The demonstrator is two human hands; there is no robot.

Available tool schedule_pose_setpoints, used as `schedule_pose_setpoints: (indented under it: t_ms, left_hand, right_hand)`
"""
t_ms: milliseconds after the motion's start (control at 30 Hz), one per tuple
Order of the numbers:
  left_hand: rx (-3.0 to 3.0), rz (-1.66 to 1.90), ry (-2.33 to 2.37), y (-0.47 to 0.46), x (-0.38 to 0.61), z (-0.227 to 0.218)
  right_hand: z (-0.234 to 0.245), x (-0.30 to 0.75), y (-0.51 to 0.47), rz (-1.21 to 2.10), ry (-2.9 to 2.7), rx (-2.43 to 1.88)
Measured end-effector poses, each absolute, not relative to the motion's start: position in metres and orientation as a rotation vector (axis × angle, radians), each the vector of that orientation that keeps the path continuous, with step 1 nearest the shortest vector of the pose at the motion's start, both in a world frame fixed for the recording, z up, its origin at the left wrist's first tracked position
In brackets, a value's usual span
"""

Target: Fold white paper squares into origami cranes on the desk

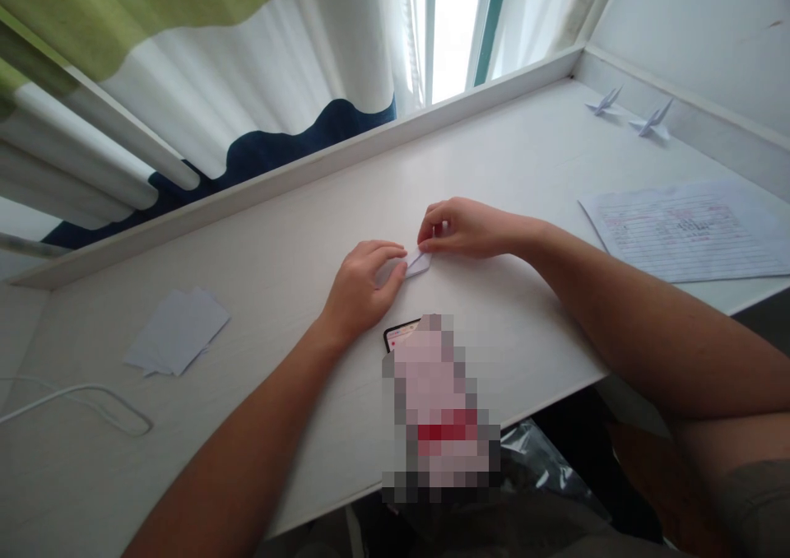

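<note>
A small folded piece of white paper (418, 263) lies on the white desk (277, 245) between my two hands. My left hand (361, 286) rests flat over its left part, fingers pressing it down. My right hand (460, 227) is curled, its fingertips pinched on the paper's right edge. Most of the paper is hidden under my fingers.
A phone (401, 333) lies just in front of my left hand, partly blurred out. A small stack of white paper squares (178, 330) sits at the left, with a white cable (80, 402) near it. A lined sheet (685, 229) and two paper cranes (605, 101) (652, 120) are at the right.
</note>
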State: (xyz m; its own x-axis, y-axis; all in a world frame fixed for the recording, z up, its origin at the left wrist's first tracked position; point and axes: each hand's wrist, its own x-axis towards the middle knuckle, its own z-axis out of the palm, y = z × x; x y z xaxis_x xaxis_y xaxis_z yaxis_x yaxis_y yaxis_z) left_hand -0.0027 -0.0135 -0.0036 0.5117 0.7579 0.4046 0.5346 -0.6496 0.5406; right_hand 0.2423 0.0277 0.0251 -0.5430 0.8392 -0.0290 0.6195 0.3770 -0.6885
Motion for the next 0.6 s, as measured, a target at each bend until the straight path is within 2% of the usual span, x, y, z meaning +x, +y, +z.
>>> schedule_pose_setpoints:
  t_ms: [367, 500, 600]
  left_hand:
    - [2.304, 0.816, 1.179, -0.011, -0.001, -0.007]
    - [2.189, 0.905, 1.157, -0.011, -0.001, -0.006]
    - [2.084, 1.016, 1.121, -0.012, -0.001, -0.006]
  right_hand:
    - [0.028, 0.236, 0.022, 1.022, -2.337, -1.326]
    - [0.029, 0.233, 0.019, 1.077, -2.28, -1.274]
    - [0.027, 0.231, 0.018, 0.949, -2.252, -1.132]
